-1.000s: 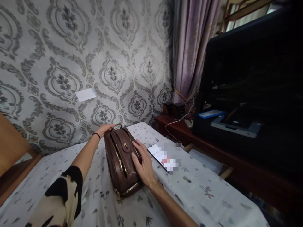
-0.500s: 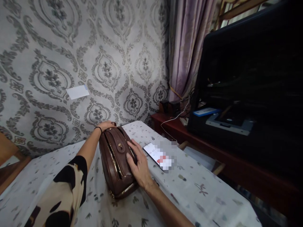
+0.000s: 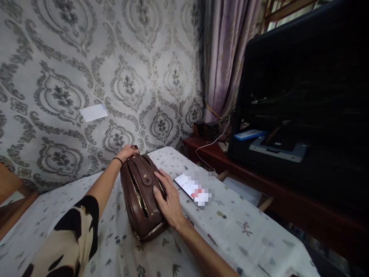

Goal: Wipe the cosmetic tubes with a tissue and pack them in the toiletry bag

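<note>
A dark brown leather handbag [image 3: 141, 192] lies on the patterned cloth, with gold zips and a strap tab with a gold clasp on its top. One long zip along its top gapes open. At the bag's far end, my left hand [image 3: 127, 152] is closed around a small leather strap [image 3: 134, 147]; its fingertips are partly hidden. My right hand [image 3: 169, 202] rests against the bag's right side, fingers apart and laid flat on the leather. A phone [image 3: 191, 190] with a lit, partly blurred screen lies to the right of that hand.
Patterned wallpaper with a white card [image 3: 93, 112] stands behind the cloth-covered surface [image 3: 230, 231]. On the right are a reddish-brown desk [image 3: 201, 148], a large black screen [image 3: 294, 96] and a white cable [image 3: 211, 144]. A wooden piece [image 3: 17, 200] is at the left edge.
My left hand has lifted slightly and drawn the small strap up and left at the bag's far end. My right hand stays on the bag's side.
</note>
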`<state>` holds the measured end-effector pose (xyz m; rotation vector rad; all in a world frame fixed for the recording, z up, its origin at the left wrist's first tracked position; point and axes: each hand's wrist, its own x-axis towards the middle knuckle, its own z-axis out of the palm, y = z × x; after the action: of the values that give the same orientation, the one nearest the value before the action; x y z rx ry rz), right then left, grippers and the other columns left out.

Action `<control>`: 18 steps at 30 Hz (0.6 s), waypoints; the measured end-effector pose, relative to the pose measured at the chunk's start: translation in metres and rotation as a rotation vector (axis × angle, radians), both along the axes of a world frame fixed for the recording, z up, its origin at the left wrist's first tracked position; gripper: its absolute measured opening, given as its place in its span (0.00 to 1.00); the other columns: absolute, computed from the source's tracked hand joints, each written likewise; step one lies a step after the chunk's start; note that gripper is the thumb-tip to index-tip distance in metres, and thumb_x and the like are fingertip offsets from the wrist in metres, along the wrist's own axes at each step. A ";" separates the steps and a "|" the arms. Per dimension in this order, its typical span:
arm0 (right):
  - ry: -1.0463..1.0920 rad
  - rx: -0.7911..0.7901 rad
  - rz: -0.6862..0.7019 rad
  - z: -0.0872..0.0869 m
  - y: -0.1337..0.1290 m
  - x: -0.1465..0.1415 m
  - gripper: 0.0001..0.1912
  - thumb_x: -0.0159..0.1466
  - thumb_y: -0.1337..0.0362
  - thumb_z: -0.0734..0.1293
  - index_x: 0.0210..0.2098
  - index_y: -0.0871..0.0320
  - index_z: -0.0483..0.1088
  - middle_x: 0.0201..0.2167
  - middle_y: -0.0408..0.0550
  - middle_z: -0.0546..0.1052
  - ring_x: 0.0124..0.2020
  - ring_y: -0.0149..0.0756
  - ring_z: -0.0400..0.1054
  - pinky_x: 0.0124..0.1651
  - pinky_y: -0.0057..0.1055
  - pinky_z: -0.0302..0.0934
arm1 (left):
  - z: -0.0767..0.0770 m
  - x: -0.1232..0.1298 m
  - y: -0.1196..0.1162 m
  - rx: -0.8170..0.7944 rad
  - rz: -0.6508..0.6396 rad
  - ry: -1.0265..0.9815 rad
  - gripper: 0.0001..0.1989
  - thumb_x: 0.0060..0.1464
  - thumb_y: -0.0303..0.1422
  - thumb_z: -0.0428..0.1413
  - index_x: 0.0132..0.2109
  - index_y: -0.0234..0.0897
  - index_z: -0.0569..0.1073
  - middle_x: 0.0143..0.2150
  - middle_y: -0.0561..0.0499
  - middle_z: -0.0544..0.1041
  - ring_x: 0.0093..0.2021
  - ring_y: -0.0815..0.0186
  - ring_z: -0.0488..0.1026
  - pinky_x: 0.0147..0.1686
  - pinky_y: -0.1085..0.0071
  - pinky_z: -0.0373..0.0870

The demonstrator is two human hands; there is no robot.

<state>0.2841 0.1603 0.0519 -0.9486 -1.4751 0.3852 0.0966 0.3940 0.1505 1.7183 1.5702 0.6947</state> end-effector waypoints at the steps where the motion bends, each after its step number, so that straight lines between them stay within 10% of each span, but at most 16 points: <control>1: -0.002 -0.002 0.005 0.000 0.000 0.000 0.22 0.69 0.60 0.63 0.62 0.53 0.68 0.66 0.54 0.67 0.68 0.46 0.60 0.70 0.50 0.55 | 0.000 -0.001 -0.001 0.007 -0.007 -0.028 0.15 0.64 0.37 0.58 0.53 0.34 0.73 0.49 0.46 0.77 0.43 0.63 0.77 0.42 0.62 0.78; 10: -0.010 -0.029 0.020 0.003 -0.002 0.001 0.25 0.69 0.58 0.64 0.64 0.52 0.66 0.68 0.54 0.66 0.69 0.47 0.59 0.71 0.52 0.53 | 0.006 -0.001 -0.015 0.123 -0.104 -0.255 0.14 0.53 0.39 0.65 0.31 0.33 0.72 0.28 0.51 0.78 0.27 0.68 0.75 0.28 0.72 0.71; 18: -0.042 0.033 -0.013 0.004 -0.003 0.000 0.24 0.69 0.59 0.64 0.64 0.52 0.67 0.67 0.54 0.67 0.68 0.46 0.61 0.69 0.51 0.56 | 0.013 0.004 -0.034 0.216 -0.152 -0.322 0.22 0.35 0.47 0.67 0.33 0.35 0.72 0.28 0.49 0.81 0.31 0.62 0.78 0.35 0.67 0.74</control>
<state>0.2841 0.1577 0.0557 -0.9451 -1.5083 0.3321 0.1006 0.3599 0.1634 1.7532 1.1658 1.0351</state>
